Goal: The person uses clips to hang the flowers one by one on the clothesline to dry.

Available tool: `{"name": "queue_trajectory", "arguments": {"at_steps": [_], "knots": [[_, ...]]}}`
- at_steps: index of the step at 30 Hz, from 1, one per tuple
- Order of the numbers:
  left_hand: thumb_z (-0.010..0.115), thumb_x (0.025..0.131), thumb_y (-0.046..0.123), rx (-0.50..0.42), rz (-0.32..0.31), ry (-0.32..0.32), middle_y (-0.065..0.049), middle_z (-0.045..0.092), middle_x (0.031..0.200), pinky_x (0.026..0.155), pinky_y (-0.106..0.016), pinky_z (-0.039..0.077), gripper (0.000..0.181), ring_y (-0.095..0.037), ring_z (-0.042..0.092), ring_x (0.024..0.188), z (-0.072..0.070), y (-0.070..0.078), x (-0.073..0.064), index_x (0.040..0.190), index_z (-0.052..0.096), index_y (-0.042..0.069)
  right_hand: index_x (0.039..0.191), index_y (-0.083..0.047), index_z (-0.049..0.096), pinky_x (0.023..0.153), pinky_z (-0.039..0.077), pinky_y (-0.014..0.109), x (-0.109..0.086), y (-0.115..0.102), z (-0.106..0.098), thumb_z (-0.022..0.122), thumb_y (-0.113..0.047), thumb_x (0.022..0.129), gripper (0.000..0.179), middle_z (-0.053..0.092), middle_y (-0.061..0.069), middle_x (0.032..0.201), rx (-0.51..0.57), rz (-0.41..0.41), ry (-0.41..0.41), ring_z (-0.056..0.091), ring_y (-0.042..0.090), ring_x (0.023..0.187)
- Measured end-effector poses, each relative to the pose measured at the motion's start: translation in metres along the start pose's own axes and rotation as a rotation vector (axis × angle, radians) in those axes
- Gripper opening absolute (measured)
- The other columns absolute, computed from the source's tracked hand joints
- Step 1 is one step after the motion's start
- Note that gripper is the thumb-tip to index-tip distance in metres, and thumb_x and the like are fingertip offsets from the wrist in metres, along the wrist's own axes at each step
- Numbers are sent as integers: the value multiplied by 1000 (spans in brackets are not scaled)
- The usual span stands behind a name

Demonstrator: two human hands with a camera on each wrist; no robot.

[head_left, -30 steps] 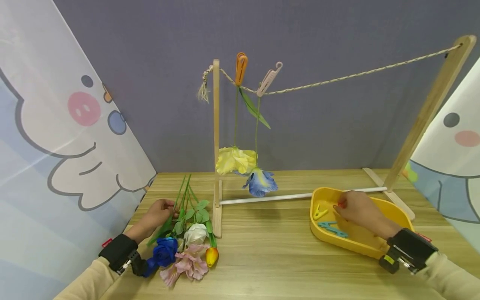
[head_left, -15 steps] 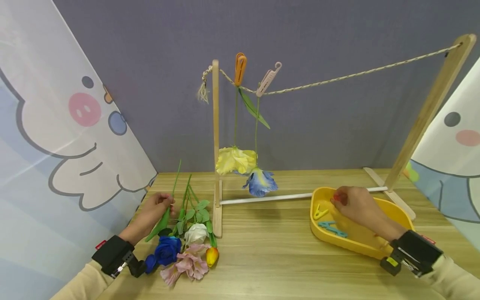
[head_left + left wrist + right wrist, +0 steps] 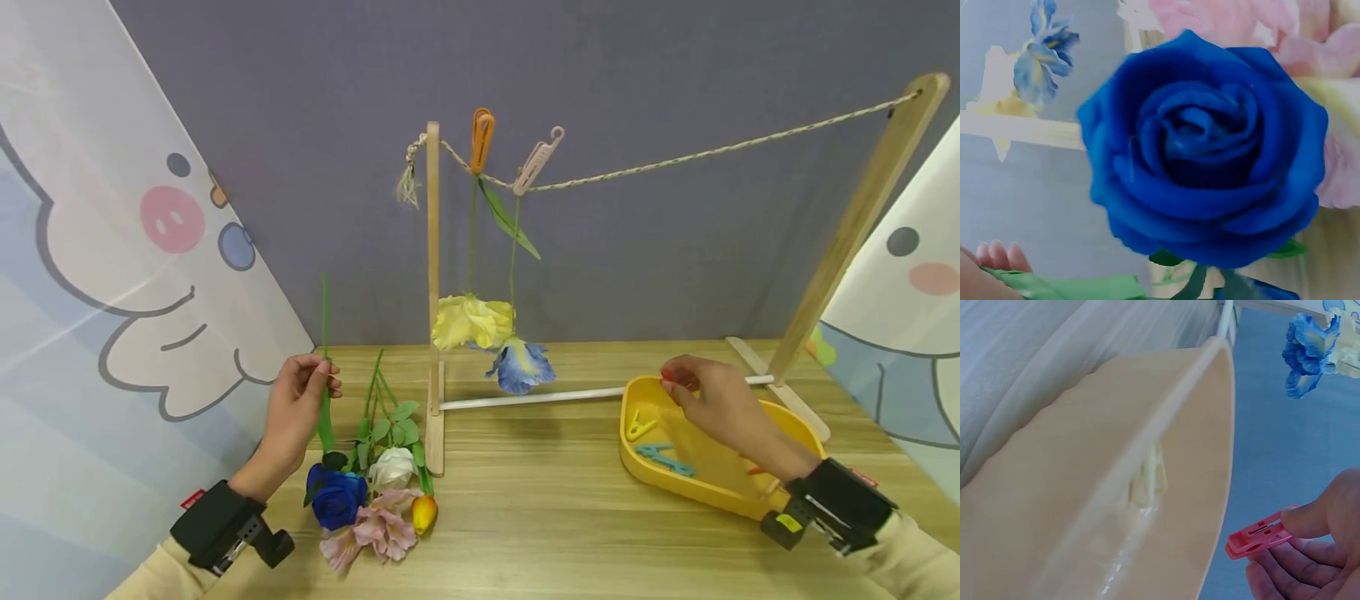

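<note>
At the left, my left hand (image 3: 300,400) pinches an upright green flower stem (image 3: 325,317) with a long leaf (image 3: 326,427). Its lower end overlaps a blue rose (image 3: 339,502) and a second blue bloom beside it; I cannot tell which bloom it bears. That rose (image 3: 1204,150) fills the middle of the left wrist view. My right hand (image 3: 708,396) pinches a red clothespin (image 3: 1260,537) between thumb and fingers, over the yellow basket (image 3: 645,479). Inside lie a yellow clothespin (image 3: 640,426) and a teal clothespin (image 3: 664,458).
A rope (image 3: 675,158) spans two wooden posts. An orange clothespin (image 3: 482,142) and a pale pink clothespin (image 3: 538,162) hold up a yellow flower (image 3: 472,322) and a blue flower (image 3: 519,365). A white rose (image 3: 393,468), pink flowers (image 3: 384,529) and an orange tulip (image 3: 423,514) lie left.
My left hand has lifted the stem up and leftward from the bunch, and the stem now stands upright. My right hand has risen slightly toward the basket's back left rim with the red clothespin.
</note>
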State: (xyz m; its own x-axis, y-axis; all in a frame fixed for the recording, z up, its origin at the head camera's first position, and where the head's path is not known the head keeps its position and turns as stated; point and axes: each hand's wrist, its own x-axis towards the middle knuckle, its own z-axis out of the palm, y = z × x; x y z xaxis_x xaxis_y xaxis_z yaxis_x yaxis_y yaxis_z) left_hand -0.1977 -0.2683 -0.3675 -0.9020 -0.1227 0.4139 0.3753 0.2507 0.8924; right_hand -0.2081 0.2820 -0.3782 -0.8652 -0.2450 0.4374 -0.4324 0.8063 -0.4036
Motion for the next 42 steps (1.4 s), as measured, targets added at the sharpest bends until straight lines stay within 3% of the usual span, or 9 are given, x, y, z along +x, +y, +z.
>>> {"name": "queue_trajectory", "arguments": {"at_steps": [4,7,13,22,28,31,39,42], "knots": [[46,110,9,-132,88,24,-13,58,100,74,-21,55,23,-14,61,82,7,10,2,124,46,-10,105,0,71,64,57,30,2,-4,-2,76,1,91,15,72,2,85,-1,-56,76,69,19,74],[47,110,7,-182,116,30,-11,59,97,73,-22,55,22,-15,59,79,13,17,2,123,49,-10,105,-1,72,62,55,28,5,-9,-4,75,-2,93,13,72,1,84,-2,-72,121,70,21,73],[48,109,6,-214,182,28,-6,60,96,73,-22,53,28,-15,56,79,26,32,4,126,53,-16,109,-2,73,56,46,19,13,-20,-13,76,-6,92,18,75,8,88,8,-90,233,71,27,75],[47,110,6,-248,311,-43,-7,60,95,71,-26,51,22,-22,52,79,50,63,9,123,59,-6,110,-7,74,72,45,15,28,-34,-30,77,-9,93,18,76,2,86,46,-104,312,71,21,78],[47,110,6,-276,322,-82,-6,58,93,68,-27,48,20,-23,51,78,72,74,8,121,60,-3,111,-8,75,80,41,8,36,-43,-37,78,-10,93,18,76,5,91,111,-90,381,64,-8,82],[46,111,7,-298,317,-105,-5,56,91,67,-27,46,18,-23,48,75,84,76,6,119,60,-1,110,-8,74,82,41,8,41,-49,-42,77,-12,94,17,76,5,91,132,-93,400,59,-16,83],[41,112,7,-298,331,-179,-16,45,78,58,-33,36,25,-22,39,64,120,75,-1,117,56,-12,109,-6,74,84,43,9,54,-66,-56,75,-14,96,15,73,2,90,194,-104,419,63,-8,83],[38,113,8,-289,331,-196,-18,42,76,56,-35,34,29,-23,37,62,132,76,-3,116,60,-11,109,-7,74,84,44,10,59,-73,-62,74,-15,97,15,73,1,90,215,-118,426,65,-6,84]]}}
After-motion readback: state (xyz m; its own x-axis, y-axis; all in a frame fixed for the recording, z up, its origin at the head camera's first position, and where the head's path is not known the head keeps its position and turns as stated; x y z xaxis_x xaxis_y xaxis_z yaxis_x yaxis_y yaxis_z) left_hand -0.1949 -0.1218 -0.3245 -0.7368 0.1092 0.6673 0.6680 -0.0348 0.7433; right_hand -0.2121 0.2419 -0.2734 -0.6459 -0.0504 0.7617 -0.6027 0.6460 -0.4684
